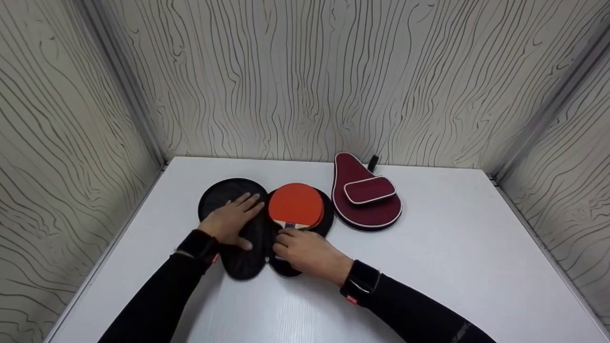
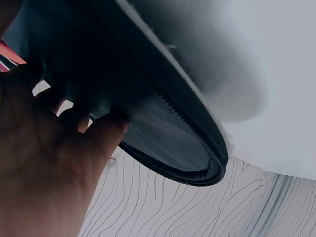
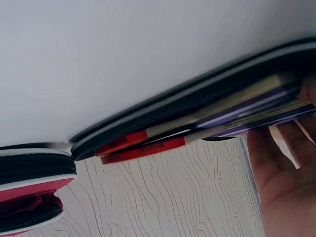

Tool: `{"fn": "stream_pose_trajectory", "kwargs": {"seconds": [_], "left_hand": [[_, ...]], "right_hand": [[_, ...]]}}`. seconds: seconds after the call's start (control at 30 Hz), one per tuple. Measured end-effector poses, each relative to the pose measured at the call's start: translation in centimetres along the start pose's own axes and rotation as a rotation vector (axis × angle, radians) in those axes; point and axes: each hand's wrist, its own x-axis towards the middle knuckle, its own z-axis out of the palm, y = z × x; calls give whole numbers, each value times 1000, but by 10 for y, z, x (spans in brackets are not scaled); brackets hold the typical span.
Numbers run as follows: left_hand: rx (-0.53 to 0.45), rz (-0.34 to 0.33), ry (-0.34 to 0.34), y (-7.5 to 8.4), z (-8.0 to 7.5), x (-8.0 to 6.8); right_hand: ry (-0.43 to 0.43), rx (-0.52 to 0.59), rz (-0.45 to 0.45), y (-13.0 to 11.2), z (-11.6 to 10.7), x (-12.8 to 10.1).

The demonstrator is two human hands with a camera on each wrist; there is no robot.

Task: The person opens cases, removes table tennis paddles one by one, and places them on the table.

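Nearest us, two black sleeves run up from the near edge of the white table (image 1: 452,267) to the hands. Our right hand (image 1: 307,252) is curled over the handle of the table tennis paddles (image 1: 295,206); fingers appear to pinch it, though the fingertips are hidden under the knuckles in the head view. The right wrist view shows two paddles stacked, red rubber edges and striped handles, lying in the open black case (image 3: 163,116).

Our left hand (image 1: 232,220) lies flat, fingers straight and spread, pressing the open lid half of the black paddle case (image 1: 228,190) onto the table. The left wrist view shows that flap's zip edge just beyond the fingers (image 2: 101,131).

The case sits unzipped mid-table, toward the left; the paddles rest on its right half, red face up. A maroon paddle case (image 1: 364,195), zipped shut with a white-piped pocket, lies just beside it toward the far edge, near the wall.

Our judgement: the step in hand is seating the paddles in the black case, or lifting them out; we cannot tell which. Either way the next move calls for the left hand to hold the flap down while the right works the handle clear of the zip edge.
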Motion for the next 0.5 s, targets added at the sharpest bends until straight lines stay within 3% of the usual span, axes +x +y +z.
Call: {"fn": "stream_pose_trajectory", "kwargs": {"seconds": [0.3, 0.5], "left_hand": [[24, 19, 13, 0, -1, 0], [7, 12, 1, 0, -1, -1]], "right_hand": [[37, -38, 35, 17, -15, -3], [122, 79, 104, 32, -27, -6]]}}
